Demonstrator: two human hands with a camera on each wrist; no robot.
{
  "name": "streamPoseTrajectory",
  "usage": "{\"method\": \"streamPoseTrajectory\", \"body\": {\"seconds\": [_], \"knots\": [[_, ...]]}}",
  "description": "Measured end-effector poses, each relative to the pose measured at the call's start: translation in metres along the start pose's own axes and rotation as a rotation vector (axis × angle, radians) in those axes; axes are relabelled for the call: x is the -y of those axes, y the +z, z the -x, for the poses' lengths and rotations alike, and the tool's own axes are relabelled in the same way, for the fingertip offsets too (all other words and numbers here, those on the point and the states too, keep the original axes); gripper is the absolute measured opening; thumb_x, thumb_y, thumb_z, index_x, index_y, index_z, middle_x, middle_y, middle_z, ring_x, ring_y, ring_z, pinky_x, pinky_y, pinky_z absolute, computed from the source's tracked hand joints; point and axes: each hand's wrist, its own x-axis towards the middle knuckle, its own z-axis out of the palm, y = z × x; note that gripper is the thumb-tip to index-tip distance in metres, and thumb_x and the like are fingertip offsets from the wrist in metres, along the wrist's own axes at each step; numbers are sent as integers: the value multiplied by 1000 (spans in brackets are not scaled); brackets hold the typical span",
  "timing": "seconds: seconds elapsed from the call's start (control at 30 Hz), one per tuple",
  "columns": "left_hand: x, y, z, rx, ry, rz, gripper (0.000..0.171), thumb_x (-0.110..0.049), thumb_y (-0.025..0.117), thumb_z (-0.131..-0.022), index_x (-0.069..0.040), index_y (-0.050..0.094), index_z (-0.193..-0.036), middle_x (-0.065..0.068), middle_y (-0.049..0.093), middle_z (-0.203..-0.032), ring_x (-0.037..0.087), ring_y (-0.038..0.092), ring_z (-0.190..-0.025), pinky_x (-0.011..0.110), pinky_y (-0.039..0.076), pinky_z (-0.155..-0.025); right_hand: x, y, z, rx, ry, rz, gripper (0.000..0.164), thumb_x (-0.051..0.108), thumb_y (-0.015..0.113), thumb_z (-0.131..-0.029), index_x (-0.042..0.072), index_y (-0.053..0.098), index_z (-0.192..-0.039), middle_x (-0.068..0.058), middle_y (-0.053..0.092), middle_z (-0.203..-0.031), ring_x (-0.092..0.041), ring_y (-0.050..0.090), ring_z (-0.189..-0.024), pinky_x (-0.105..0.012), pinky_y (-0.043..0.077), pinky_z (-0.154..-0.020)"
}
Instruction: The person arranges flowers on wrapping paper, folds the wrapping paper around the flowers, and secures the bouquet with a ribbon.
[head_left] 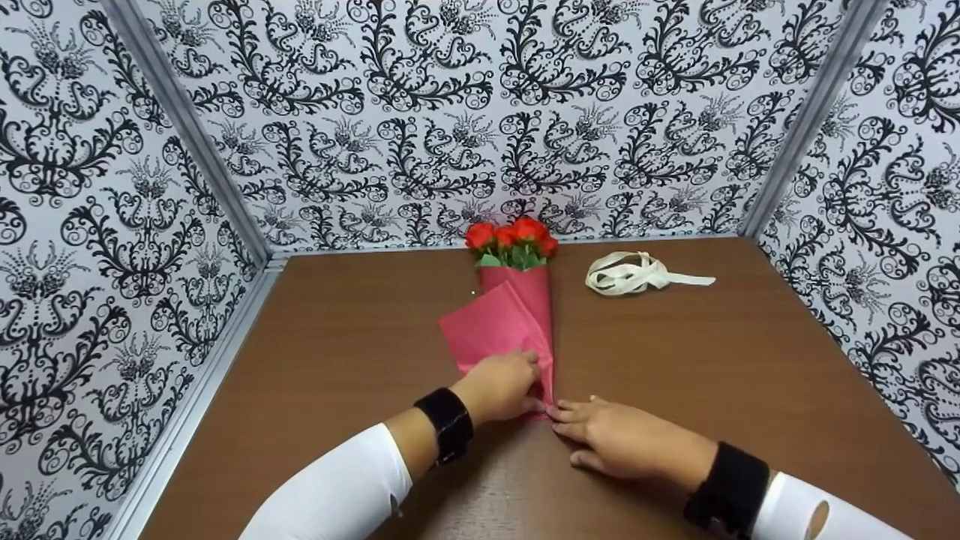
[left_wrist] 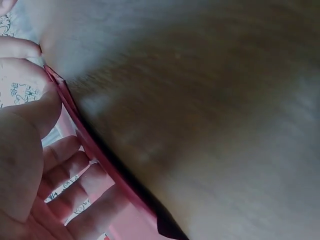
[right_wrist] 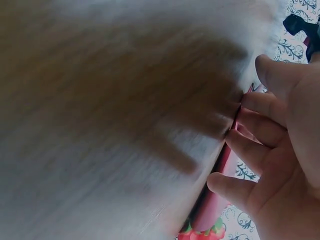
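A bouquet of red roses [head_left: 514, 236] with green leaves lies on the brown table, wrapped in red-pink paper [head_left: 525, 289]. One corner of the paper sticks out to the left as a loose flap [head_left: 484, 330]. My left hand [head_left: 501, 384] rests on the lower part of the wrapping, its thumb pressed at the bottom edge; in the left wrist view its fingers [left_wrist: 75, 177] lie spread against the paper. Extended, the fingers of my right hand [head_left: 622, 436] touch the lower right edge beside the left thumb. The stems are hidden inside the paper.
A loosely coiled cream ribbon [head_left: 626, 274] lies at the back right of the table [head_left: 360, 337], its tail pointing right. Walls with a black scroll pattern [head_left: 427, 112] stand behind and at both sides, with grey metal posts [head_left: 202, 150] at the corners.
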Motion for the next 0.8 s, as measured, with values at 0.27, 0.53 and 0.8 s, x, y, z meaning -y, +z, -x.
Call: {"method": "streamPoseTrajectory", "body": {"seconds": [0.27,0.53,0.8], "knots": [[1,5,4,-58,57,-26,41,-58,74,-93,-21,73,-110,1,67,-121,20,68,-103,38,61,-89,-23,-6,2,-146,-36,-181,33,18,65,-104,7,72,-135,-9,67,-146,-31,65,-135,-53,52,-111],[-5,4,5,-67,135,-120,29,-52,69,-99,-34,72,-121,0,64,-128,25,69,-107,39,63,-82,-44,-7,-21,-187,150,-115,42,15,61,-105,4,62,-146,-12,55,-159,-37,54,-145,-55,44,-118],[-12,2,4,-69,220,-308,25,-49,64,-102,-35,74,-121,-11,67,-137,19,71,-98,34,63,-75,-53,-2,-41,-151,162,-75,43,18,56,-107,4,61,-147,-11,55,-159,-42,51,-147,-62,44,-117]]}}
